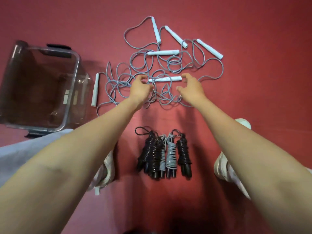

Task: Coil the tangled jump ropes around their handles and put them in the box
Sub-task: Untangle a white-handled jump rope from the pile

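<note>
Both your hands reach out over the tangled grey-blue jump ropes with pale tapered plastic handles (152, 70) on the red floor mat (253, 98), bracketing the nearest pale handle (165, 79), likely so you can lift it and trace its cord out. Your right hand (190, 89) has fingers spread and curved with the thumb wide, holding nothing. Your left hand (140, 86) has fingers half curled over the cords; I cannot tell if it pinches one. The clear plastic box with dark latches (78, 65) sits to your left, apparently with no ropes inside. One more pale handle (95, 89) lies just beside its wall. Finished black and grey coiled rope bundles (163, 154) lie between your white shoes (221, 166), not boxed yet. Cords cross many times over, so expect snags when you pull one free.
</note>
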Available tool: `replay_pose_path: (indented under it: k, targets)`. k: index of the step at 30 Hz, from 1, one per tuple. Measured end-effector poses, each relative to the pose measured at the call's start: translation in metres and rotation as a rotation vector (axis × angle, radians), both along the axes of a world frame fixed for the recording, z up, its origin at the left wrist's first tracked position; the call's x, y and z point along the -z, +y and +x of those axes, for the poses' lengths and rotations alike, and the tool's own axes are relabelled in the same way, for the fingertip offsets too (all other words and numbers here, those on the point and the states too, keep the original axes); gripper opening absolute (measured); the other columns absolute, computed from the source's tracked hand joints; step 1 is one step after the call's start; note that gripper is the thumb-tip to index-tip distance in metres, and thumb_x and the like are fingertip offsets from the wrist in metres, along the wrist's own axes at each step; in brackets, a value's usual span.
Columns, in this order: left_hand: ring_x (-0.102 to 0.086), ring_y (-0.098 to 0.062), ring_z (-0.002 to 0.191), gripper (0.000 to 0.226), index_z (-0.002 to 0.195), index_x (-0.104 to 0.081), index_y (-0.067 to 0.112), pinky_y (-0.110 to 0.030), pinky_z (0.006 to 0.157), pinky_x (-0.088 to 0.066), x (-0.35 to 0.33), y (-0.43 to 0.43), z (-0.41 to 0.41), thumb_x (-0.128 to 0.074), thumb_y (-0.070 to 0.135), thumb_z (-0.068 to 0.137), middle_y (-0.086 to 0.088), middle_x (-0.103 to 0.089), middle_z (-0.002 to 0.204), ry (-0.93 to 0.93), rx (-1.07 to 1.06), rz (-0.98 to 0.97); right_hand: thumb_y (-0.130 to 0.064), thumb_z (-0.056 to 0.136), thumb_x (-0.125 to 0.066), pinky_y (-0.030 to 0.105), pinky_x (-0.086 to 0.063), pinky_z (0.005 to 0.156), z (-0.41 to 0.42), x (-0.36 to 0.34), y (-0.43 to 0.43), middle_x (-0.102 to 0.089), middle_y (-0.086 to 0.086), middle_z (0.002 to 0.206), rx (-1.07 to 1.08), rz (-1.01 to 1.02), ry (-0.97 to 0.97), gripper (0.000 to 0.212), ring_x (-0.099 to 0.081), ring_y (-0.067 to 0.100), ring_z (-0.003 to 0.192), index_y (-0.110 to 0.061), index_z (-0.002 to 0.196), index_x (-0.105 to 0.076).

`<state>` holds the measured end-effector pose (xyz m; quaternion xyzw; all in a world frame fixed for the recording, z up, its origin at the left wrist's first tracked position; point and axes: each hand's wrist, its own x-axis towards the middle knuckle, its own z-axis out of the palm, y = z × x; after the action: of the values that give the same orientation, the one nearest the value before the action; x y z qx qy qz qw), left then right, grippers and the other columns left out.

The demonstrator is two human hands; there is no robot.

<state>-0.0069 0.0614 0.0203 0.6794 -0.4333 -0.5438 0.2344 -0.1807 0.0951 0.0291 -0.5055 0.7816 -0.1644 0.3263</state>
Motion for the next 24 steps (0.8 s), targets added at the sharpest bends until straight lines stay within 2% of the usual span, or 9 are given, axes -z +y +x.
replay_pose_path:
  k: [4,9,12,15,17,18,20,22,24]
  targets:
    - [-0.055,-0.021,0.083,0.043,0.126,-0.055,0.005,-0.026,0.072,-0.043,0.024,-0.032,-0.007,-0.062,-0.001,0.084,-0.012,-0.059,0.112,-0.129,0.126,-0.022,-0.012,0.09,-0.06,0.034,-0.032,0.1,0.0,0.028,-0.037,-0.056,0.02,0.131,-0.091,0.031,0.054,0.046,-0.05,0.035,0.122,-0.009,0.135,-0.05]
    - [-0.06,-0.038,0.104,0.041,0.117,-0.064,0.006,-0.038,0.093,-0.047,0.064,-0.045,-0.002,-0.063,0.001,0.077,-0.023,-0.063,0.112,-0.429,0.452,-0.059,-0.017,0.088,-0.065,0.034,-0.031,0.105,0.018,0.064,-0.06,-0.052,0.019,0.133,-0.213,0.092,0.035,0.05,-0.046,0.034,0.125,-0.009,0.135,-0.049]
    - [-0.055,-0.038,0.109,0.032,0.106,-0.07,0.01,-0.039,0.096,-0.044,0.075,-0.038,0.004,-0.06,0.003,0.077,-0.021,-0.06,0.112,-0.504,0.534,-0.071,-0.006,0.089,-0.058,0.032,-0.039,0.095,0.021,0.075,-0.062,-0.06,0.013,0.122,-0.08,0.026,0.039,0.035,-0.055,0.03,0.112,-0.01,0.123,-0.058]
    - [-0.048,-0.034,0.12,0.037,0.118,-0.064,0.019,-0.04,0.098,-0.038,0.07,-0.032,0.004,-0.06,0.012,0.082,-0.011,-0.056,0.124,-0.596,0.439,-0.145,-0.001,0.091,-0.054,0.026,-0.05,0.073,0.02,0.057,-0.061,-0.066,0.01,0.089,0.078,-0.105,-0.237,0.021,-0.062,0.012,0.071,-0.001,0.109,-0.065]
    - [-0.039,-0.032,0.128,0.053,0.135,-0.051,0.021,-0.041,0.103,-0.03,0.058,-0.03,0.001,-0.064,0.017,0.083,-0.007,-0.048,0.136,-0.518,0.366,-0.271,0.002,0.094,-0.052,0.016,-0.046,0.052,0.016,0.031,-0.057,-0.059,-0.001,0.06,0.074,-0.102,-0.485,0.018,-0.052,0.0,0.045,0.005,0.106,-0.065]
    - [-0.036,-0.03,0.131,0.057,0.138,-0.049,0.022,-0.04,0.106,-0.028,0.051,-0.031,-0.001,-0.066,0.02,0.083,-0.005,-0.044,0.141,-0.464,0.392,-0.337,0.003,0.094,-0.051,0.015,-0.044,0.05,0.012,0.015,-0.054,-0.057,-0.005,0.054,0.04,-0.087,-0.582,0.016,-0.05,0.0,0.042,0.003,0.104,-0.064]
    - [-0.032,-0.025,0.134,0.044,0.129,-0.057,0.024,-0.037,0.107,-0.023,0.032,-0.032,-0.005,-0.067,0.027,0.087,0.002,-0.046,0.142,-0.422,0.516,-0.336,0.004,0.095,-0.05,0.017,-0.047,0.052,0.003,-0.014,-0.05,-0.057,-0.001,0.06,0.009,-0.081,-0.733,0.017,-0.051,0.001,0.046,-0.003,0.101,-0.064]
    - [-0.046,-0.022,0.123,0.018,0.107,-0.063,0.021,-0.036,0.103,-0.022,0.015,-0.03,-0.006,-0.061,0.03,0.091,0.001,-0.061,0.118,-0.444,0.599,-0.281,0.003,0.095,-0.049,0.021,-0.05,0.057,-0.009,-0.038,-0.046,-0.054,0.004,0.067,0.074,-0.131,-0.79,0.018,-0.053,0.002,0.05,-0.008,0.096,-0.063]
    - [-0.056,-0.024,0.107,0.008,0.093,-0.06,0.019,-0.037,0.1,-0.027,0.002,-0.025,-0.002,-0.057,0.026,0.093,-0.001,-0.065,0.097,-0.438,0.567,-0.31,0.004,0.096,-0.046,0.019,-0.051,0.057,-0.02,-0.057,-0.043,-0.052,0.004,0.067,0.172,-0.201,-0.804,0.022,-0.053,0.0,0.05,-0.011,0.091,-0.062]
